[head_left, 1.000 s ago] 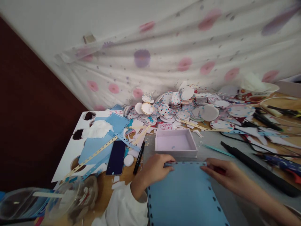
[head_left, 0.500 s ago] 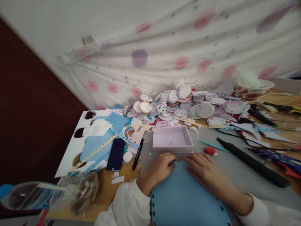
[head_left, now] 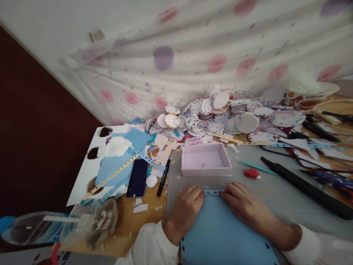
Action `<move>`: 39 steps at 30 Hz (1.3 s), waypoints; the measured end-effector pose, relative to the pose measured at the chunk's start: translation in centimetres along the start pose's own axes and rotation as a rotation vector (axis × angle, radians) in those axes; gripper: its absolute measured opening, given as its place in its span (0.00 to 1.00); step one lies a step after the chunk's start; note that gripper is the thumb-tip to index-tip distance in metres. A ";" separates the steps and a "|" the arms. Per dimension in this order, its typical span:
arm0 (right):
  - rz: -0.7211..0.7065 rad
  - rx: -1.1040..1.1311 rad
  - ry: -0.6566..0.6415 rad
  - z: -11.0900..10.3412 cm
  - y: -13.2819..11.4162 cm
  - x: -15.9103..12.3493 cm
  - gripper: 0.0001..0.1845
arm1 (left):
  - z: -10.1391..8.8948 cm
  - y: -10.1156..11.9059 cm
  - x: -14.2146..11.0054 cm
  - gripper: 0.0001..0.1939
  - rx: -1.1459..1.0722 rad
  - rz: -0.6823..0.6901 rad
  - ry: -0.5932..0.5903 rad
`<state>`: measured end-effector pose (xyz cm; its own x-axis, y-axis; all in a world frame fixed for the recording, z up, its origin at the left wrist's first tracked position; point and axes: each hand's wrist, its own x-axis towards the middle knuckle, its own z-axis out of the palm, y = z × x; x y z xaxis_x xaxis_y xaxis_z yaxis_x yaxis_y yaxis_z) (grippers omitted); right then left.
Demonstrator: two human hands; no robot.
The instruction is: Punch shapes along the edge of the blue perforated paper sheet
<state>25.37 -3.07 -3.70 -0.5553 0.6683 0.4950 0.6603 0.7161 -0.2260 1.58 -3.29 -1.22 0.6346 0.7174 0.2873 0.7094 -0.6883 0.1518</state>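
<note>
A blue paper sheet (head_left: pixel 223 228) with dark dots along its side edges lies in front of me on a grey mat (head_left: pixel 173 180). My left hand (head_left: pixel 186 206) is closed at the sheet's far left corner, fingers curled together. My right hand (head_left: pixel 241 204) grips the far right corner, its fingertips pressed on the edge. Between the hands runs a narrow, lighter strip (head_left: pixel 211 192) with punched marks, which looks folded over at the far edge. Just beyond stands a shallow pale lilac box (head_left: pixel 206 160) holding tiny blue bits.
Piled paper discs (head_left: pixel 191 121) line the back by the flowered curtain (head_left: pixel 190 70). At left are a phone (head_left: pixel 137 178), a black marker (head_left: pixel 163 178), plastic cups (head_left: pixel 78 224) and a bottle (head_left: pixel 33 228). A long black tool (head_left: pixel 306 187) and a small red piece (head_left: pixel 252 173) lie right.
My left fingers have curled in tighter at the far edge, and the right hand has shifted slightly right. The lighter strip now shows between them. The view has shifted a little.
</note>
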 end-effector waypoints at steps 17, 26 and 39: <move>0.122 0.047 -0.013 -0.1 -1.1 0.0 0.13 | 1.4 4.1 -1.8 0.29 -0.053 -0.266 -0.066; -0.012 -0.115 0.015 1.0 -2.5 -1.6 0.25 | 1.7 4.9 -2.4 0.33 -0.124 -0.348 -0.154; -0.030 -0.177 -0.033 0.7 -2.8 -2.1 0.38 | 1.4 4.7 -2.6 0.49 -0.111 -0.424 -0.217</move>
<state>24.39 -6.31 -4.67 -0.5905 0.6556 0.4707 0.7204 0.6910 -0.0587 3.74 -8.24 -2.57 0.3545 0.9347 -0.0236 0.8898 -0.3295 0.3158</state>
